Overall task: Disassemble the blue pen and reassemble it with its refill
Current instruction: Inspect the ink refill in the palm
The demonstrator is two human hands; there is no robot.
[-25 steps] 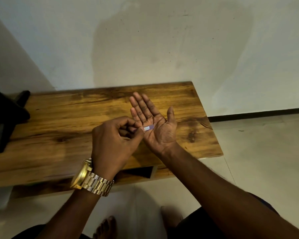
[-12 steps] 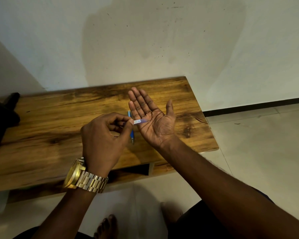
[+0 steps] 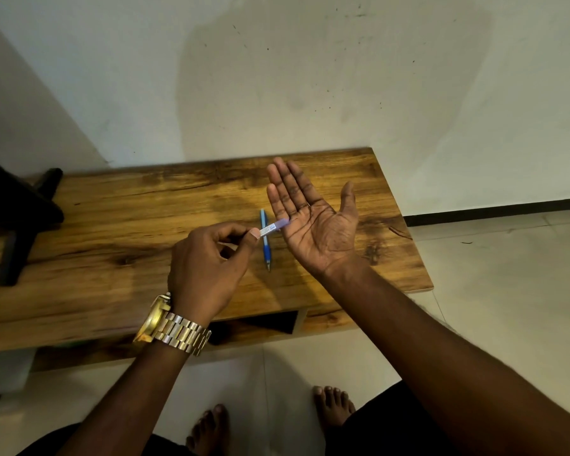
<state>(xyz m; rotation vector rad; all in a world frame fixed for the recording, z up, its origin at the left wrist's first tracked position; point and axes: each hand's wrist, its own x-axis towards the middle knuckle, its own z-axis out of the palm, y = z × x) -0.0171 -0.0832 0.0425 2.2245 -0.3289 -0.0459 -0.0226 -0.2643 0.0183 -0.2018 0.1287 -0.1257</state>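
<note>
A blue pen (image 3: 266, 245) lies on the wooden table (image 3: 145, 225), tip toward me, between my two hands. My left hand (image 3: 208, 268) pinches a thin refill (image 3: 273, 228) with a white label and a pale violet end; most of it is hidden inside the fist. The refill's free end touches the little-finger edge of my right hand (image 3: 313, 225). That right hand is held flat, palm up, fingers straight and together, with nothing resting in the palm. Both hands hover just above the tabletop.
A black stand (image 3: 17, 218) sits on the table's far left. The table's right edge (image 3: 422, 258) drops to a tiled floor. A white wall rises behind it. My bare feet (image 3: 333, 406) are below the table's front edge, near a dark opening (image 3: 257, 324).
My left hand has drawn leftward away from the right palm, uncovering the blue pen on the table. More of the refill now shows between the hands. The view has shifted slightly.
</note>
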